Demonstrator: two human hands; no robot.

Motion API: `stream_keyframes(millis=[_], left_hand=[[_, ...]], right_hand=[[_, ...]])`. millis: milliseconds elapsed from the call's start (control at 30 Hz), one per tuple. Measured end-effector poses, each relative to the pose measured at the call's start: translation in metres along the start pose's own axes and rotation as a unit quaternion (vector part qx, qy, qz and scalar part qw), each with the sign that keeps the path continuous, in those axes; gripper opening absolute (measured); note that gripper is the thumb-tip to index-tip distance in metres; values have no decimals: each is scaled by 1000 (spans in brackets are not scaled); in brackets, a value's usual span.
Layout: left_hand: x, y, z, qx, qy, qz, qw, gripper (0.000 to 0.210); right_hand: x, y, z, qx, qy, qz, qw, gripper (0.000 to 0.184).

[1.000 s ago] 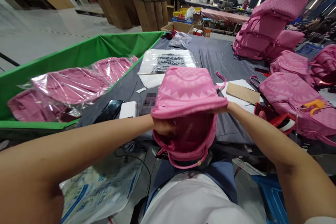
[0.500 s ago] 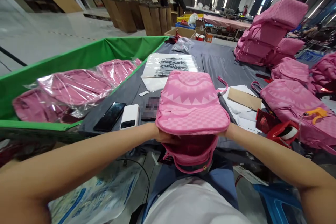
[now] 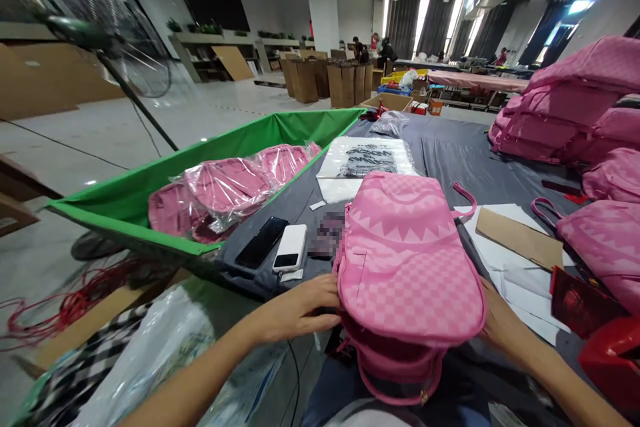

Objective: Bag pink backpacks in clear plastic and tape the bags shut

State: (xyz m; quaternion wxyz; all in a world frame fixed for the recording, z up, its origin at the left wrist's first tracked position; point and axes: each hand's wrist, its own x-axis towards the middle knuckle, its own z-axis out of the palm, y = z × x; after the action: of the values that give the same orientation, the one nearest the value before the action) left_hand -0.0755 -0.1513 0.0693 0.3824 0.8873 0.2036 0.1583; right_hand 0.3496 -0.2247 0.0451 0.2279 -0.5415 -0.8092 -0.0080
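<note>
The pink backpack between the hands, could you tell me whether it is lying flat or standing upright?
Lying flat. The pink backpack rests front-up on the grey table, its near end overhanging the edge, left hand beside it.
</note>
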Motion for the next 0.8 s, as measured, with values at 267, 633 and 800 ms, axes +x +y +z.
stream_keyframes(millis=[267, 633, 800], left_hand=[[43, -83, 54, -339, 452, -242, 789, 78], [112, -101, 36, -614, 426, -258, 612, 51], [101, -147, 33, -236, 429, -288, 823, 78]], right_hand=[[-43, 13, 12, 170, 140, 163, 962, 47], [8, -28, 20, -137, 218, 75, 963, 62], [128, -66, 40, 19, 114, -57, 992, 40]])
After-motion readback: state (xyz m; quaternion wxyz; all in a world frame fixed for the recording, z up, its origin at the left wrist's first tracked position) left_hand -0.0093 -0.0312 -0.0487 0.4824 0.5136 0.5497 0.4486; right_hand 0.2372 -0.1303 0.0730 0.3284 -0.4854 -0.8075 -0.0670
